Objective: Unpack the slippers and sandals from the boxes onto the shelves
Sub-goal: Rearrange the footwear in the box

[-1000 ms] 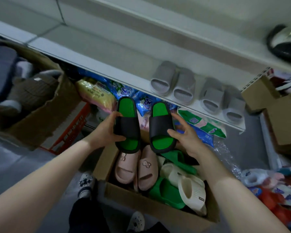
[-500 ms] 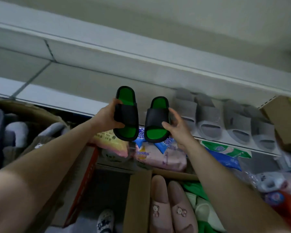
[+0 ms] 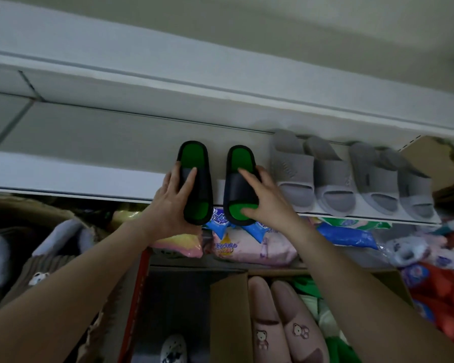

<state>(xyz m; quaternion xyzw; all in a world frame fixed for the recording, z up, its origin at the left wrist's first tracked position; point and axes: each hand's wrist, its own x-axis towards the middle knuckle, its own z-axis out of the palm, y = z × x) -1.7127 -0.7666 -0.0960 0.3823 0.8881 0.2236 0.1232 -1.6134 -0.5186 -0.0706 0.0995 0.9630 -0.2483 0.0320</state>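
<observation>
While on the shelf point(image 3: 89, 142), 2 black-green slippers point(image 3: 195, 179) lie under fingers point(image 3: 189, 179).

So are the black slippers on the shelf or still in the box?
On the shelf: both black slippers lie flat left of the grey ones, toes overhanging its edge.

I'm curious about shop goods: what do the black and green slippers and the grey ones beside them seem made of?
Black and green slippers: probably moulded foam or rubber, matte, thick one-piece soles and straps, no stitching visible. Grey slippers: seemingly the same matte moulded foam, with ridged straps. Neither can be told for certain.
</observation>
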